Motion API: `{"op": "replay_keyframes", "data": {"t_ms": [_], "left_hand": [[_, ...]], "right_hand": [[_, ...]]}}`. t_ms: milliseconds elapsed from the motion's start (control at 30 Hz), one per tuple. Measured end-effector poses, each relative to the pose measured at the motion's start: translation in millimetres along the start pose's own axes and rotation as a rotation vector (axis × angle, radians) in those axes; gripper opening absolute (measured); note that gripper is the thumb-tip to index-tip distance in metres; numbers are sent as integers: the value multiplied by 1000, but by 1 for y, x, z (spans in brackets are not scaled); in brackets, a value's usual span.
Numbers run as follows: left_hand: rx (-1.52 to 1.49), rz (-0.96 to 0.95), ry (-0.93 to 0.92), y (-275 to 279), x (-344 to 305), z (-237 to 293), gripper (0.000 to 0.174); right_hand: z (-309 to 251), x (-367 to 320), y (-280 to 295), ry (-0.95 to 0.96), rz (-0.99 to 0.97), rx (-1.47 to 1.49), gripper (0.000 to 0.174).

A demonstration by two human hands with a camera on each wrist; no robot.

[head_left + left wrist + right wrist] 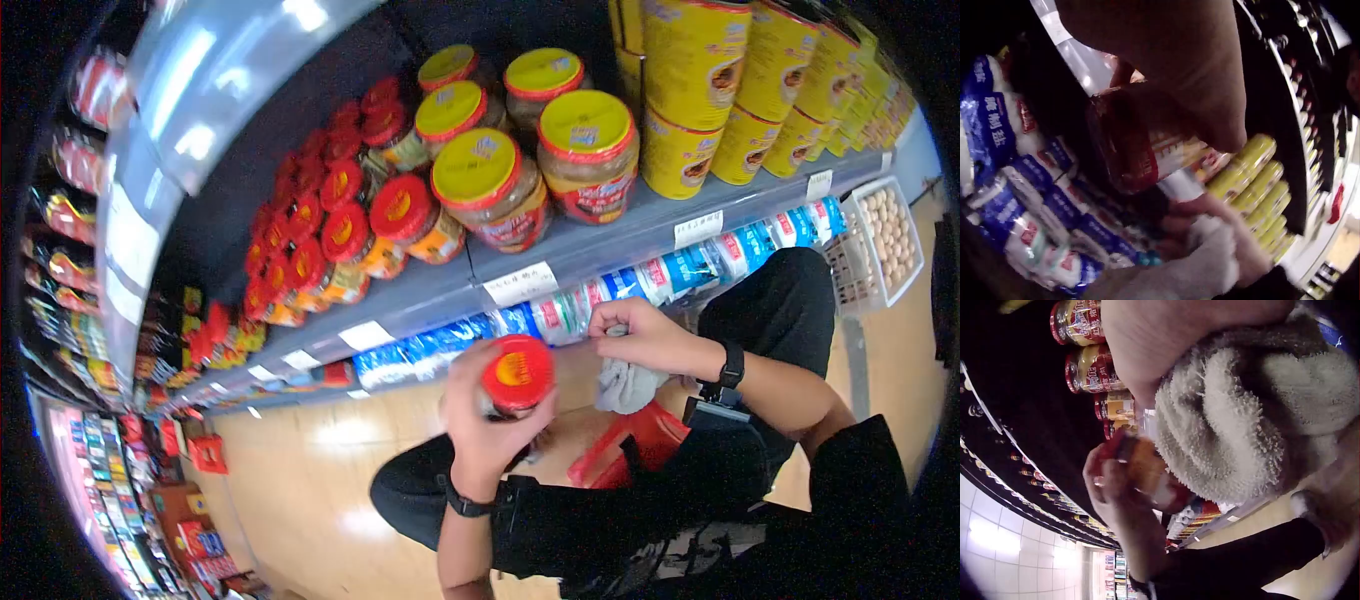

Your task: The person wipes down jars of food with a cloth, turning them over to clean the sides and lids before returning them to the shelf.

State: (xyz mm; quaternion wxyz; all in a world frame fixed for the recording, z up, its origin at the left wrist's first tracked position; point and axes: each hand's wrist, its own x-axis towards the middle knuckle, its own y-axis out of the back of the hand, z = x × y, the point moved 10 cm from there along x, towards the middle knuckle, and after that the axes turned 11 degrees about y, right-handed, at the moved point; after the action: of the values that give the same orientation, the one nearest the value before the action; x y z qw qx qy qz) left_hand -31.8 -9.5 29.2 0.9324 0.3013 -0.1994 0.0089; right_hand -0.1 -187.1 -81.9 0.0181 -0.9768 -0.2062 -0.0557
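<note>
Right, the long dark shelf (610, 256) dominates, with big yellow-lidded jars (587, 125) near its front and blue-and-white packets (430, 350) below, all over a pale, shiny floor (310, 430). Next down, a crumpled, pale, nubby cloth (628, 388), gathered in the curled fingers of the right hand (650, 335). And across from it, the left hand (475, 425) has its thumb and fingers wrapped around one jar (1125, 140), held out in the air just before the shelf edge, near the packets and apart from the cloth.

Here's the danger, as I judge it: that single hand bears all the weight, so a loosened grip on smooth sides could send it to the floor. Swing it too wide and it might clip the stock standing close to the edge.

A handsome thing, this: clear walls, dark reddish-brown inside, a label (1169, 149) with pale lettering too blurred to read, a bright red lid (517, 395) facing the head camera, and, smallest of all, its yellow-orange emblem (517, 371).
</note>
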Motion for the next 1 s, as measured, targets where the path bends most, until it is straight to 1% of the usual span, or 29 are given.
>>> {"op": "replay_keyframes", "data": {"t_ms": [33, 67, 100, 133, 167, 200, 233, 300, 333, 367, 400, 433, 500, 567, 600, 633, 700, 733, 800, 833, 900, 933, 967, 1000], "left_hand": [[-33, 84, 66, 20, 3, 0, 72], [-88, 172, 79, 39, 10, 3, 76], [-123, 246, 163, 57, 21, 2, 74], [-226, 273, 171, 72, 37, 11, 71], [-215, 316, 156, 83, 52, 23, 56], [-317, 290, 192, 90, 69, 31, 52], [-419, 315, 237, 97, 83, 31, 50], [-461, 262, 224, 101, 111, 40, 50], [-462, 290, 249, 103, 123, 40, 52], [-463, 318, 273, 103, 133, 39, 55], [-493, 366, 315, 104, 142, 33, 53], [-504, 373, 222, 102, 155, 38, 48], [-301, 398, 196, 98, 176, 44, 47], [-163, 340, 151, 89, 210, 20, 48], [-35, 312, 116, 83, 223, 17, 48], [-50, 311, 25, 77, 230, 18, 46], [83, 292, -29, 68, 244, 14, 43], [85, 291, -39, 69, 250, 14, 43], [126, 169, -11, 58, 261, 12, 38], [128, 167, -18, 57, 263, 14, 38], [83, 104, 33, 53, 267, 10, 34], [189, 100, 17, 54, 274, 1, 35], [190, 103, 12, 55, 281, -8, 35], [200, 31, 0, 48, 285, -11, 36]], "right_hand": [[3, 2, 2, 26, 21, 10, 9], [6, 2, 6, 26, 51, -7, 9], [8, 3, 10, 21, 75, -29, 9], [7, 4, 10, 31, 77, -33, 9], [9, 3, 10, 10, 107, -21, 10], [10, 2, 11, -9, 136, -8, 11], [10, 2, 10, 3, 135, -7, 11], [4, 4, 4, 75, 115, -12, 11], [9, 5, 0, 43, 99, 22, 12], [8, 5, -2, 58, 103, 29, 12], [3, 7, -6, 104, 94, 56, 12], [-2, 7, -9, 148, 88, 83, 12], [-10, 7, -14, 178, 81, 72, 13], [-23, 6, -23, 242, 2, 82, 11], [-28, 5, -22, 251, 6, 82, 11], [-31, 3, -23, 250, 2, 94, 12], [-37, 1, -23, 249, -6, 119, 13], [-38, 1, -22, 269, 5, 122, 14], [-45, -2, -17, 276, 14, 121, 13], [-48, -3, -15, 276, 18, 120, 13], [-48, -3, -12, 287, 24, 115, 13], [-48, -3, -10, 293, 28, 107, 12], [-49, -3, -9, 299, 28, 106, 12], [-50, -3, -6, 299, 47, 107, 12]]}}
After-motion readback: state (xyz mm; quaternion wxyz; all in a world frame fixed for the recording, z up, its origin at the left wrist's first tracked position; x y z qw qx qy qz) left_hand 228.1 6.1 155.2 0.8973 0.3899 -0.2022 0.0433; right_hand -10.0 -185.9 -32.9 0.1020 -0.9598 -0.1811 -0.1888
